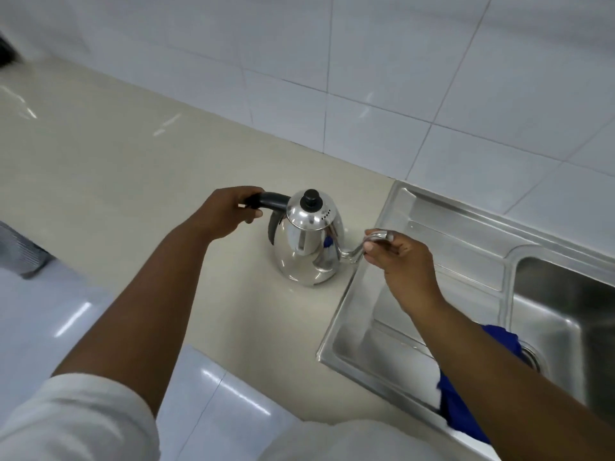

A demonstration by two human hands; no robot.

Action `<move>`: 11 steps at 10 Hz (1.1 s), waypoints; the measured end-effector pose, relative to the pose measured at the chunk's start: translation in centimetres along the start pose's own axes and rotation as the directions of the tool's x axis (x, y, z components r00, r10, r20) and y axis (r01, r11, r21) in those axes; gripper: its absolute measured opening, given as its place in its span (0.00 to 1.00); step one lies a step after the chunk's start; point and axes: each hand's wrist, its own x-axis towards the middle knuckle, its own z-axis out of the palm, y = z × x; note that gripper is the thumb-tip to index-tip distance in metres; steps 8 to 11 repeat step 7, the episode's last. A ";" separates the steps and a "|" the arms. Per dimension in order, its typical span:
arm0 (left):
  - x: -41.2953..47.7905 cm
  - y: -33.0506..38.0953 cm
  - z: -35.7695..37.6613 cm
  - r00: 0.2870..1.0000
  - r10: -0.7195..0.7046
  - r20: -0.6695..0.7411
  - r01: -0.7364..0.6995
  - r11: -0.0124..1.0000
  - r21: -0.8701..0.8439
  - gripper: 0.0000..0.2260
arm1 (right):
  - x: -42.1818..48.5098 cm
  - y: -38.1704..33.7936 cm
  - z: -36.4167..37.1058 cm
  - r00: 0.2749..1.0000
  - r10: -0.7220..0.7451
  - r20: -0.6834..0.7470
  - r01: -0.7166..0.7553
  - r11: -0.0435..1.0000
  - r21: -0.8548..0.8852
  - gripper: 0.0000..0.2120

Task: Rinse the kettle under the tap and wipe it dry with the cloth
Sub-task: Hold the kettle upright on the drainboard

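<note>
The kettle [307, 242], polished steel with a black lid knob [310, 198], stands upright on the beige countertop [133, 168], just beside the left edge of the steel sink [466, 227].

The left hand [226, 211] grips the black handle [271, 199]. Its fingers [248, 191] curl over the top of the handle and the thumb closes beneath, so the hand is clamped on the handle. The kettle body lies to the right of these fingers.

The right hand [404, 257] holds the thin gooseneck spout [357, 251]. The upper curve of the spout passes between the thumb and the fingertips [369, 257], which pinch it together. The kettle body lies to the left of these fingers; the sink drainboard lies directly below them.

A blue cloth [466, 404] lies in the sink, nearer the person than the right-hand fingers, and is partly hidden by the right forearm. Neither hand touches it.

Both forearms are bare below rolled white sleeves [76, 424]. A white tiled wall [366, 61] rises beyond the fingers of both hands.
</note>
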 end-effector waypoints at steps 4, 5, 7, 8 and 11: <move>1.2 -3.9 -1.6 0.991 -0.127 -0.045 0.123 0.990 -0.074 0.13 | 1.2 0.6 4.6 0.999 0.010 0.049 -0.001 0.985 -0.171 0.09; 1.2 -3.9 -1.6 0.989 -0.142 -0.050 0.136 0.986 -0.097 0.14 | 1.1 0.4 4.6 0.999 0.015 0.043 -0.006 0.979 -0.203 0.07; 2.0 -3.3 -1.2 0.980 -0.151 -0.130 0.155 0.988 0.019 0.23 | 0.9 0.0 4.0 0.996 -0.010 0.084 0.036 0.949 -0.313 0.15; 2.0 -3.3 -1.2 0.980 -0.151 -0.130 0.155 0.988 0.019 0.23 | 0.9 0.0 4.0 0.996 -0.010 0.084 0.036 0.949 -0.313 0.15; 2.0 -3.3 -1.2 0.980 -0.151 -0.130 0.155 0.988 0.019 0.23 | 0.9 0.0 4.0 0.996 -0.010 0.084 0.036 0.949 -0.313 0.15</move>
